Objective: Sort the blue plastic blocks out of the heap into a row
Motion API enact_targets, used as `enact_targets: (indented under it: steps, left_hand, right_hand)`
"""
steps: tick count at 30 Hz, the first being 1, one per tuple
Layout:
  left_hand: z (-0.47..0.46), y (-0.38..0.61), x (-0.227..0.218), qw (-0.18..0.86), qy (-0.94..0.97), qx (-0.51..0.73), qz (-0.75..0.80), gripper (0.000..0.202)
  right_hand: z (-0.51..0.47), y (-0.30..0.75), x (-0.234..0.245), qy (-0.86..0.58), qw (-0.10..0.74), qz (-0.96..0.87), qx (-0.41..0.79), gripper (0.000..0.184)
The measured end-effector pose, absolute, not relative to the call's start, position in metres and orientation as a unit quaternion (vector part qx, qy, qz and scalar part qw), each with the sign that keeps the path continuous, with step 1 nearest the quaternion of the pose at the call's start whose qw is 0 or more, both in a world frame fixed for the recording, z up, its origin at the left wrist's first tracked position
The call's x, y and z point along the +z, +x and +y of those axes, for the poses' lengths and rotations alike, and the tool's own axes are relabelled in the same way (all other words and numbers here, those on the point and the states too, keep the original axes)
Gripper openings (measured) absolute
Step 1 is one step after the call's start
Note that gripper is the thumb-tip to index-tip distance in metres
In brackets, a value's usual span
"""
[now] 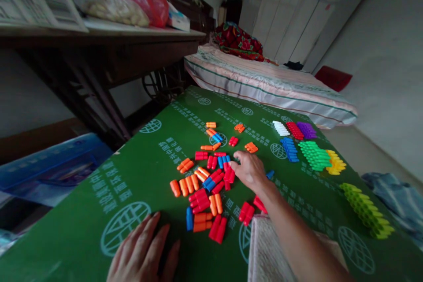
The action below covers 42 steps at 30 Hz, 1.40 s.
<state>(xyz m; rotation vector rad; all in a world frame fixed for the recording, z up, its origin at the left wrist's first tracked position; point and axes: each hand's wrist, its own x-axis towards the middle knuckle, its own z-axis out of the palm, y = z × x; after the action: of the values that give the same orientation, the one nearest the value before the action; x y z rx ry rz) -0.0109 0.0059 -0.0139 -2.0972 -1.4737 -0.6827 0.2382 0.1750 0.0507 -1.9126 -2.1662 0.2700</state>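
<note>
My left hand (pixel 142 246) rests on the green tabletop (pixel 139 185), open with its fingers stretched out and nothing in them. Over the right side of a loose pile, my right hand (pixel 249 168) is closed with curled fingers. Its fingertips meet a red plastic piece (pixel 228 178); whether they grip it or something smaller is hidden. Around it lie small bullet-shaped pieces joined in short rows: orange ones (pixel 189 184), red ones (pixel 199 200) and blue ones (pixel 224 161). Closer to my left hand are a blue piece (pixel 189 219) and an orange block (pixel 202 222).
Along the right side sit grouped blocks: white (pixel 280 128), red (pixel 294 130), purple (pixel 306 130), blue (pixel 289 149), green (pixel 313 155), yellow (pixel 335 162) and yellow-green (pixel 366 210). A cloth (pixel 264 246) lies under my right forearm. A bed (pixel 271 83) stands beyond, a desk (pixel 148 37) at left.
</note>
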Motion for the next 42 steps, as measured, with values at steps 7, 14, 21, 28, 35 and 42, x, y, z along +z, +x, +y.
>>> enact_targets:
  steps: [7, 14, 21, 28, 35, 42]
  left_hand:
    - [0.001, -0.008, -0.013, 0.247, -0.766, -0.233, -0.546, 0.038]
    - [0.001, -0.009, -0.015, 0.256, -0.762, -0.209, -0.557, 0.040]
    - [0.004, -0.004, -0.011, 0.272, -0.748, -0.233, -0.558, 0.036]
    - [0.008, 0.000, -0.006, 0.252, -0.732, -0.252, -0.580, 0.036]
    - [0.033, 0.059, 0.028, 0.032, -0.716, -0.375, -0.588, 0.041]
    - [0.059, 0.104, 0.049, -0.326, -0.659, -0.379, -0.562, 0.051]
  right_hand:
    - [0.203, 0.214, 0.042, -0.668, 0.102, -0.720, 0.155, 0.024]
    - [0.205, 0.230, 0.031, -0.679, 0.182, -0.662, 0.259, 0.019]
    - [0.185, 0.236, 0.024, -0.583, 0.352, -0.585, 0.439, 0.021]
    - [0.144, 0.244, 0.037, -0.509, 0.514, -0.534, 0.439, 0.024]
    - [0.106, 0.240, 0.046, -0.469, 0.561, -0.477, 0.487, 0.027]
    - [0.082, 0.245, 0.060, -0.438, 0.582, -0.417, 0.544, 0.032]
